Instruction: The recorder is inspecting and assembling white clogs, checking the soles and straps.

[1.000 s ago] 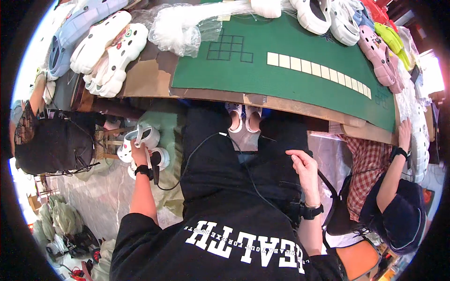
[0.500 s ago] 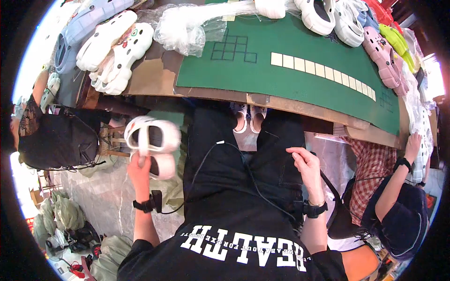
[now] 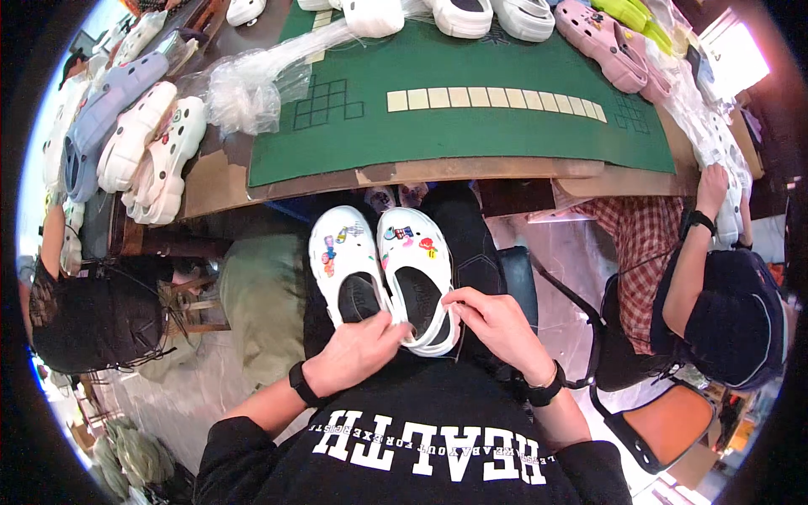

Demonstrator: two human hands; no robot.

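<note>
Two white clogs lie side by side on my lap, toes pointing to the table. The left clog (image 3: 341,240) and the right clog (image 3: 418,231) carry colourful charms on their uppers and have dark insoles. My left hand (image 3: 358,352) is closed at the heels, its slightly blurred fingertips on the white straps where the two clogs meet. With thumb and forefinger, my right hand (image 3: 498,326) pinches the right clog's heel strap at its outer side.
A green mat (image 3: 353,151) with a row of cream squares (image 3: 497,98) covers the table ahead. White clogs (image 3: 156,156), pink clogs (image 3: 602,46) and crumpled clear plastic (image 3: 248,88) lie around it. Co-workers sit on both sides; one person's hand (image 3: 714,187) is at the right.
The white clogs moved from my left side onto my lap, toes now pointing away. My right hand, holding nothing before, has come to the right clog's strap. The view has shifted.
</note>
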